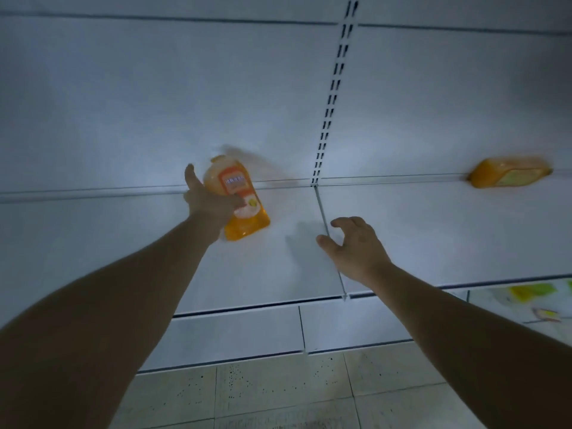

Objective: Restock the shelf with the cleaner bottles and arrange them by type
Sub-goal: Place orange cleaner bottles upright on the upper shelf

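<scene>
While the head view is dim and a little smeared, the left hand [210,202] plainly grips an orange cleaner bottle [240,196] about its middle. The thumb points up along the bottle's left side and the fingers [236,203] curl across the orange-and-white label. The bottle leans, with its cap end far and to the left and its base near and to the right. It sits over the white shelf [123,243], towards the back of the left bay. Blur hides whether its base touches the shelf.

The right hand [356,246] holds nothing. Its fingers are loosely bent and spread, palm down, above the shelf at the seam between the two bays. It is to the right of the held bottle and nearer than it, and well apart from it.

A second orange bottle [509,176] lies on its side at the far right. It rests at the back of the right bay against the white back panel [154,97], well away from both hands. A slotted upright [328,119] runs up the panel above the seam.

On a lower shelf [495,300] at the right edge lie yellow-green items [532,292], too blurred to name. A speckled tiled floor [278,391] shows in the near part of the view.
</scene>
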